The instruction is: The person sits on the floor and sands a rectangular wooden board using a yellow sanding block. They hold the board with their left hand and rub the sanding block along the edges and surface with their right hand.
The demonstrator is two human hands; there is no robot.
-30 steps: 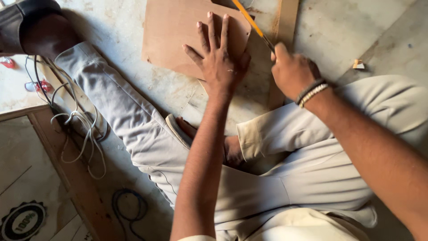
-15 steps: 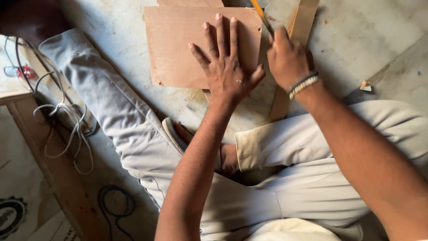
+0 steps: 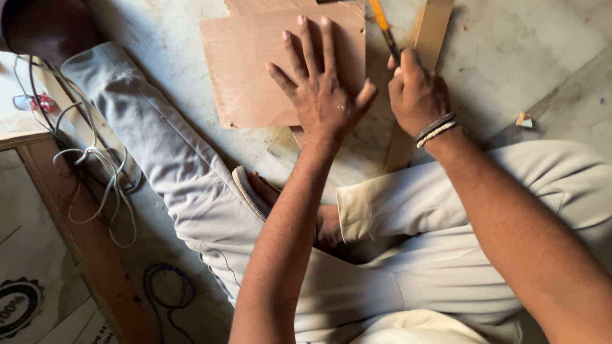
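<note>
Head view: a person sat cross-legged on a pale stone floor (image 3: 523, 51), both hands at work over thin wood.
Plywood sheet (image 3: 255, 70): it lay flat on the floor ahead of the knees, its far edge running out of the top of the frame; a second piece showed under its far edge.
Left hand (image 3: 322, 95): opened flat, fingers spread, it pressed on the sheet's right-hand part, seemingly to keep it from sliding.
Right hand (image 3: 417, 92): closed in a fist around a yellow-handled tool (image 3: 384, 25), the tool slanting away just beside the sheet's right edge; its tip was out of frame.
Wooden batten (image 3: 424, 70): it lay along that same edge, under the fist, apparently as a guide.
Count: two hands, one tool, one batten, at least two sheets.
Wrist: dark and pale bracelets (image 3: 435, 129) circled the right arm.
Floor's right side: a small wood scrap (image 3: 523, 119) sat well apart.
Left edge: looped grey cord (image 3: 95, 165) trailed beside a wooden frame (image 3: 83, 255); a dark cable (image 3: 169, 293) coiled nearer.
</note>
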